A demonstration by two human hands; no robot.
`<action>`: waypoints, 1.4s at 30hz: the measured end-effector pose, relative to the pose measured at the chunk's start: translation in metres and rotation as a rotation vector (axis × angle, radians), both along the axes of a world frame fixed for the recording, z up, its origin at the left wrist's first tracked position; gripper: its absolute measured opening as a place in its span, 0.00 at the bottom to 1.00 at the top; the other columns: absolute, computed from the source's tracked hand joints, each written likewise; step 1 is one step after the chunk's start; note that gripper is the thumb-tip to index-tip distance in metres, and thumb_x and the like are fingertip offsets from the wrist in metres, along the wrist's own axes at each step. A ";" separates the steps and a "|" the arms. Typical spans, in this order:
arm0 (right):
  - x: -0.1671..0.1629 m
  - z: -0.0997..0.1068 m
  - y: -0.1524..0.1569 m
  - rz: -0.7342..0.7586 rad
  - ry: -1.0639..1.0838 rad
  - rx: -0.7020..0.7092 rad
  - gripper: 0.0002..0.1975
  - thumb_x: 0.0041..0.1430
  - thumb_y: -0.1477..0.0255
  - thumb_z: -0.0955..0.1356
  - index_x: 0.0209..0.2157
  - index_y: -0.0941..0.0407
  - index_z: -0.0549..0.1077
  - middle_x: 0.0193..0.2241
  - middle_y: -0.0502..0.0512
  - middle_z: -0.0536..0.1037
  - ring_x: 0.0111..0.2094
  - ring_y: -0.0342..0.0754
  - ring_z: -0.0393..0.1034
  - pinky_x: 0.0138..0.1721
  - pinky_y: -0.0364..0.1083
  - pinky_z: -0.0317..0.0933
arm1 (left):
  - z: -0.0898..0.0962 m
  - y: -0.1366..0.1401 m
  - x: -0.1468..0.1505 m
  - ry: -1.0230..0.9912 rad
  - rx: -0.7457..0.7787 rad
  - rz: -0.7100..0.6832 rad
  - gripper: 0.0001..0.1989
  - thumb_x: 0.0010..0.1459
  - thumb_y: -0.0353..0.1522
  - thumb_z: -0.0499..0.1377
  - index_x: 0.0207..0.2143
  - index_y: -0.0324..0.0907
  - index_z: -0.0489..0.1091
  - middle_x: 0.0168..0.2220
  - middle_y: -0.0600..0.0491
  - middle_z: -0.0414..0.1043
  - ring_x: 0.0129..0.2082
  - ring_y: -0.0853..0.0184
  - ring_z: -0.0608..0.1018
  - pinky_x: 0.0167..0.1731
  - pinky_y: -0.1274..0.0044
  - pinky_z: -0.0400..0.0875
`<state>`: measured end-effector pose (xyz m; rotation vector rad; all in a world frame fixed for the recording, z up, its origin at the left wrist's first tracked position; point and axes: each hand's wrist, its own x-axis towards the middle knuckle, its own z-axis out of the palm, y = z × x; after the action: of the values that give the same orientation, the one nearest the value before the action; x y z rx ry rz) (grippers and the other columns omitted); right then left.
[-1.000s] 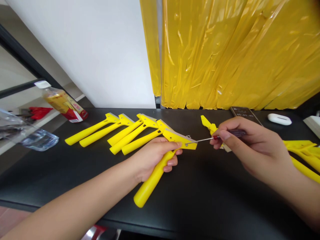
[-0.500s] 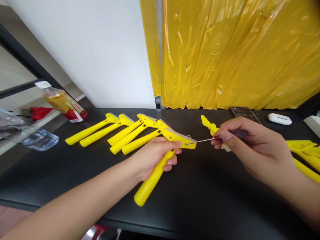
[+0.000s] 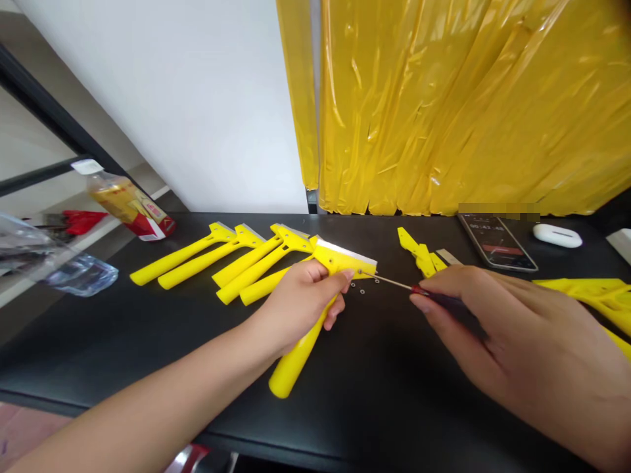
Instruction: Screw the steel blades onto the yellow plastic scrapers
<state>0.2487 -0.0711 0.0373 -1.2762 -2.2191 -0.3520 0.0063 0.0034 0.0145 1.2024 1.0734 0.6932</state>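
Yellow plastic round-handled scraper [image 3: 300,353] clasped in closed left grip [image 3: 309,295]; metal-shafted dark-red screwdriver [image 3: 418,290] pinched in right grip [image 3: 522,335], tip at small metal screw [image 3: 361,272].

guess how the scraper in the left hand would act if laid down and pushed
The scraper is probably stiff, its handle straight. It looks smooth, so may slide. Its wide, flat head would likely stop the round handle rolling.

The bare right hand [image 3: 532,348] hides the rear of the dark red screwdriver handle [image 3: 451,305]. At right, yellow plastic tools [image 3: 591,287] are cut off; fine print on the far black phone [image 3: 493,240] is unreadable.
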 end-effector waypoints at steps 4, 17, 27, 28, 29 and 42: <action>-0.006 -0.001 0.002 -0.075 -0.089 0.121 0.11 0.79 0.64 0.63 0.43 0.56 0.72 0.32 0.56 0.82 0.26 0.52 0.78 0.28 0.51 0.62 | 0.005 -0.002 -0.003 0.159 0.168 0.031 0.22 0.69 0.45 0.62 0.25 0.43 0.66 0.18 0.58 0.67 0.17 0.72 0.68 0.22 0.78 0.62; -0.010 -0.007 0.002 -0.108 -0.083 0.132 0.12 0.79 0.64 0.61 0.43 0.56 0.70 0.28 0.54 0.80 0.19 0.49 0.74 0.21 0.49 0.58 | 0.014 -0.006 -0.003 0.354 0.258 0.113 0.26 0.68 0.48 0.61 0.21 0.44 0.63 0.17 0.58 0.66 0.18 0.71 0.68 0.23 0.77 0.63; -0.008 -0.006 0.003 -0.123 -0.074 0.143 0.15 0.80 0.62 0.60 0.46 0.57 0.71 0.30 0.56 0.81 0.22 0.51 0.77 0.21 0.48 0.60 | 0.013 -0.004 -0.003 0.378 0.282 0.124 0.27 0.68 0.49 0.60 0.21 0.44 0.62 0.16 0.59 0.64 0.18 0.71 0.67 0.24 0.76 0.61; -0.008 -0.007 0.003 -0.129 -0.074 0.143 0.15 0.80 0.62 0.60 0.46 0.57 0.71 0.31 0.57 0.82 0.22 0.51 0.78 0.21 0.48 0.60 | 0.012 -0.004 -0.003 0.384 0.283 0.124 0.27 0.68 0.49 0.60 0.21 0.45 0.62 0.16 0.58 0.64 0.18 0.70 0.67 0.24 0.76 0.61; -0.008 -0.007 0.003 -0.128 -0.083 0.138 0.14 0.80 0.62 0.60 0.45 0.56 0.71 0.29 0.56 0.81 0.20 0.51 0.76 0.20 0.48 0.59 | 0.012 -0.004 -0.003 0.393 0.286 0.124 0.27 0.68 0.50 0.60 0.21 0.45 0.62 0.17 0.58 0.64 0.18 0.70 0.67 0.24 0.75 0.61; -0.007 -0.005 0.003 -0.122 -0.075 0.132 0.13 0.80 0.62 0.60 0.42 0.54 0.68 0.23 0.50 0.76 0.16 0.49 0.71 0.18 0.48 0.55 | 0.010 -0.006 -0.004 0.465 0.314 0.137 0.26 0.67 0.51 0.60 0.22 0.45 0.62 0.17 0.58 0.64 0.19 0.69 0.68 0.24 0.73 0.57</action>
<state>0.2419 -0.0681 0.0324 -1.3494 -2.1450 -0.5920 0.0025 -0.0027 0.0242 1.6222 1.4805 0.7245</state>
